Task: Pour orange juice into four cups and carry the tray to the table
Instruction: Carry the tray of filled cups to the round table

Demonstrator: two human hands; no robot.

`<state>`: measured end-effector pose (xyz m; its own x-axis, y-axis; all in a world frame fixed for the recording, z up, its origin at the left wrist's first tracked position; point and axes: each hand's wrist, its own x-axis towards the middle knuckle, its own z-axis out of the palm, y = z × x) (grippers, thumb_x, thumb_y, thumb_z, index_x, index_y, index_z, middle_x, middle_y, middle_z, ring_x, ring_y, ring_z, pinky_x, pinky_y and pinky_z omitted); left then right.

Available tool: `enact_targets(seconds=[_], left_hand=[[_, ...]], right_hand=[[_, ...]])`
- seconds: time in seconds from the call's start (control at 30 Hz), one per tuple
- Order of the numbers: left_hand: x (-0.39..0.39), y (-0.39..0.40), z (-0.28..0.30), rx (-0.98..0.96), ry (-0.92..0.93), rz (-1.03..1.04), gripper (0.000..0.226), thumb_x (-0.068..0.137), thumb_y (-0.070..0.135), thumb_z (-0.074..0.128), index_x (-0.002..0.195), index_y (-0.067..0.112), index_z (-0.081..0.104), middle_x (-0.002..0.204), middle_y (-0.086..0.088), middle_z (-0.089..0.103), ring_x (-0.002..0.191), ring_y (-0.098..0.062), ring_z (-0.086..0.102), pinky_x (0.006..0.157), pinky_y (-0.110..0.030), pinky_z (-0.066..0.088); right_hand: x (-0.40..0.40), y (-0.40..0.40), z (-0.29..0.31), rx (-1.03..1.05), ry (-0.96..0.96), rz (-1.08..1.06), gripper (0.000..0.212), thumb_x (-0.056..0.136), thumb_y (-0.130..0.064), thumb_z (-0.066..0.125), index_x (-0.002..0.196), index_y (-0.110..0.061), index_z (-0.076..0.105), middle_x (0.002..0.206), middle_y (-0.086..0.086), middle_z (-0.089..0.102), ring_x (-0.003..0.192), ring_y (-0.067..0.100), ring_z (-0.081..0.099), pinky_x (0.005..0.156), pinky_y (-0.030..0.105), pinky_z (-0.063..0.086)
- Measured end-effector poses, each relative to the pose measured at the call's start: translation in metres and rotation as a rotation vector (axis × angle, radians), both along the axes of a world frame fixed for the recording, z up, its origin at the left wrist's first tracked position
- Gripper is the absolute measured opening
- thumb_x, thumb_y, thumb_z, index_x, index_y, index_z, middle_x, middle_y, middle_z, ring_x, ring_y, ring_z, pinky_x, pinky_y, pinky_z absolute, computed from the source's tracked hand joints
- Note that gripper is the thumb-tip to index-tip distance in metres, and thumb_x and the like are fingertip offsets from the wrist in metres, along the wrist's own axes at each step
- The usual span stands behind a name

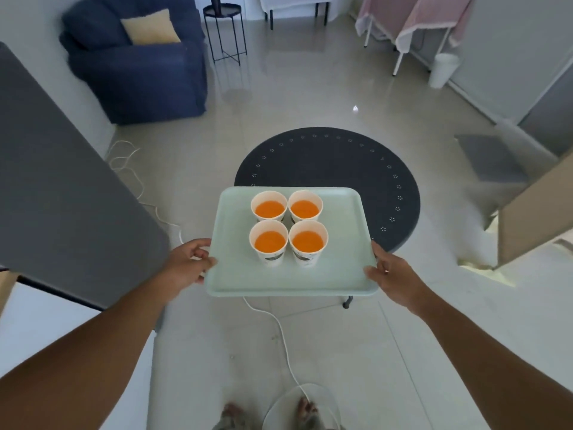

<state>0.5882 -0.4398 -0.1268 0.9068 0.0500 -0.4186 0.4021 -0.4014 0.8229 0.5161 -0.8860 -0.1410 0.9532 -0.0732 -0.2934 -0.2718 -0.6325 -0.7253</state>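
Observation:
A pale green tray point(338, 274) is held level in the air in front of me, over the near edge of a round dark table point(325, 159). Several white paper cups point(269, 242) stand upright on it in a tight square, each holding orange juice. My left hand point(189, 263) grips the tray's left rim, thumb on top. My right hand point(395, 274) grips the right rim the same way. The table's leg shows just under the tray.
A grey counter point(62, 187) runs along my left. A blue armchair point(136, 63) and a black side table point(224, 32) stand at the back. A cardboard box point(539, 212) sits at the right. A white cable point(279, 330) trails across the tiled floor by my feet.

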Motion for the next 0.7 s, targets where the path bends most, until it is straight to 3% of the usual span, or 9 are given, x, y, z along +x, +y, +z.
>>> enact_targets(seconds=[0.13,0.37,0.53,0.63,0.7], left_hand=[[0.020,-0.019,-0.005,0.001,0.004,-0.063,0.036,0.093,-0.002,0.068,0.118,0.023,0.065,0.094,-0.012,0.055,0.072,-0.019,0.060,0.053,-0.027,0.052],[0.071,-0.041,-0.016,-0.003,0.041,-0.116,0.036,0.093,-0.001,0.067,0.121,0.022,0.065,0.093,-0.008,0.057,0.074,-0.018,0.063,0.046,-0.019,0.051],[0.116,-0.049,-0.024,0.008,0.040,-0.135,0.038,0.091,-0.001,0.068,0.119,0.024,0.066,0.095,-0.007,0.059,0.084,-0.024,0.064,0.055,-0.027,0.053],[0.140,-0.055,-0.027,0.003,0.020,-0.166,0.036,0.092,-0.002,0.066,0.115,0.026,0.066,0.093,-0.006,0.058,0.082,-0.021,0.061,0.053,-0.025,0.049],[0.153,-0.058,-0.030,0.006,0.012,-0.184,0.036,0.092,-0.001,0.064,0.115,0.025,0.066,0.092,-0.005,0.058,0.081,-0.019,0.061,0.054,-0.026,0.050]], right_hand=[[-0.004,-0.013,-0.008,-0.051,0.031,-0.056,0.067,0.101,-0.021,0.058,0.158,-0.047,0.033,0.076,0.002,0.043,0.071,0.017,0.048,0.066,0.029,0.044],[0.015,-0.023,-0.024,-0.052,0.061,-0.137,0.067,0.101,-0.022,0.058,0.159,-0.046,0.034,0.074,0.000,0.044,0.071,0.017,0.049,0.068,0.033,0.045],[0.038,-0.022,-0.038,-0.027,0.091,-0.174,0.068,0.103,-0.024,0.057,0.158,-0.052,0.029,0.081,0.004,0.053,0.080,0.021,0.056,0.081,0.040,0.051],[0.051,-0.019,-0.042,0.005,0.117,-0.186,0.067,0.104,-0.027,0.055,0.158,-0.055,0.027,0.105,0.002,0.065,0.104,0.026,0.062,0.099,0.045,0.051],[0.060,-0.016,-0.044,0.012,0.138,-0.212,0.067,0.102,-0.026,0.056,0.157,-0.054,0.030,0.110,-0.003,0.066,0.110,0.026,0.062,0.104,0.045,0.049]])
